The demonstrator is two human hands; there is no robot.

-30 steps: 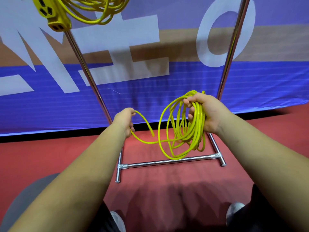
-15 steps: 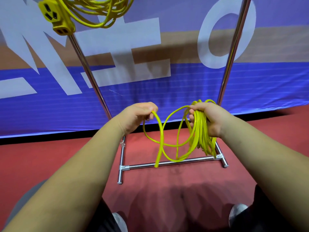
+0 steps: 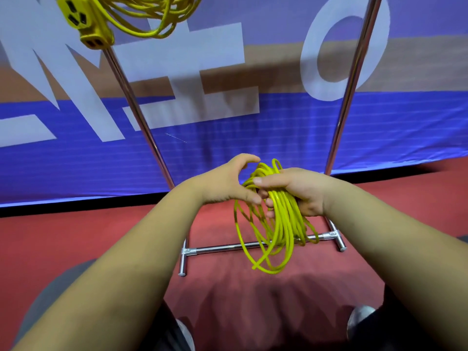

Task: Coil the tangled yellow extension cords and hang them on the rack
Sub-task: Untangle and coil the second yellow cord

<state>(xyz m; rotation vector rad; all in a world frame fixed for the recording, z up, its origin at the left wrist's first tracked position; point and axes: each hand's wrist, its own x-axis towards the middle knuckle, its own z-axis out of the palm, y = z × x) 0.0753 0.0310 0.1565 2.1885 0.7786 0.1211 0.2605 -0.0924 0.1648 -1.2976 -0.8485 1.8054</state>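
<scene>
rack (image 3: 255, 245): chrome frame on red floor, ahead of me | hung cord (image 3: 141, 15): top left on rack | coil (image 3: 276, 219): dangling before base bar | right hand (image 3: 301, 191): grip clenched on coil | left hand (image 3: 225, 182): curled half-released, fingertips touching loops

Coil (image 3: 276, 219) before rack (image 3: 253, 245); another cord (image 3: 141, 19) above (probably hung).

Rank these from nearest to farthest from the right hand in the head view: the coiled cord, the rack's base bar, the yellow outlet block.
1. Coiled cord: gripped in the right hand.
2. Base bar: below the hand, low on the floor.
3. Outlet block: hanging top left.
</scene>
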